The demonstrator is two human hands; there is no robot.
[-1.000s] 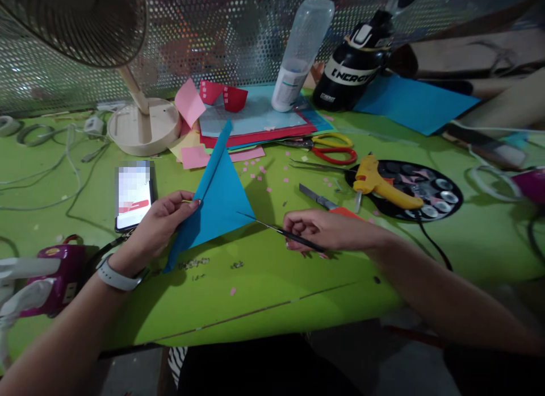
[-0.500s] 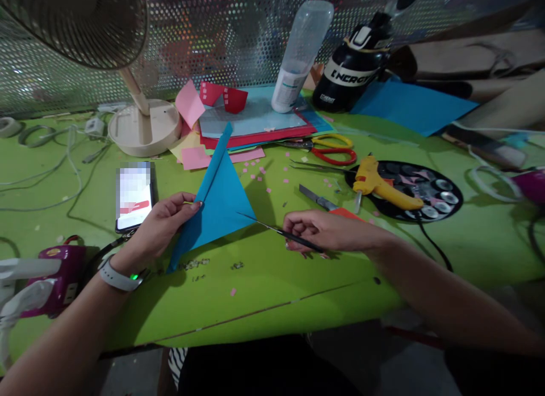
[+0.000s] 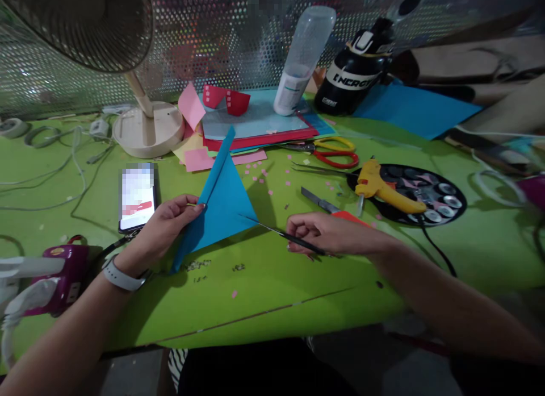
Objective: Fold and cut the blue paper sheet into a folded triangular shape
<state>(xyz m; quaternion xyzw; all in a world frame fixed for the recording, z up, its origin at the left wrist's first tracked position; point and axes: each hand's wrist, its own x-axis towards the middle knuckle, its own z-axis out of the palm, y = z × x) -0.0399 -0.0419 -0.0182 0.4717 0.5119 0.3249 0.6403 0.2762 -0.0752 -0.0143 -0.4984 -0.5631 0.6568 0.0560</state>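
My left hand [image 3: 167, 228] pinches the left edge of a folded blue paper triangle [image 3: 219, 203] and holds it tilted up off the green table [image 3: 264, 288]. My right hand [image 3: 330, 234] grips a thin dark pointed tool [image 3: 276, 232]. The tool's tip touches the triangle's right corner. A white band sits on my left wrist.
A phone [image 3: 137, 196] lies left of my left hand. Behind are a fan base [image 3: 147, 129], a stack of coloured paper [image 3: 255, 120], a glue bottle [image 3: 300, 61], scissors [image 3: 336, 151], a yellow glue gun [image 3: 383, 186] on a dark round tray [image 3: 443, 205] and a craft knife [image 3: 319, 200].
Both hands and the paper hold the same pose. Only the camera view has shifted slightly.
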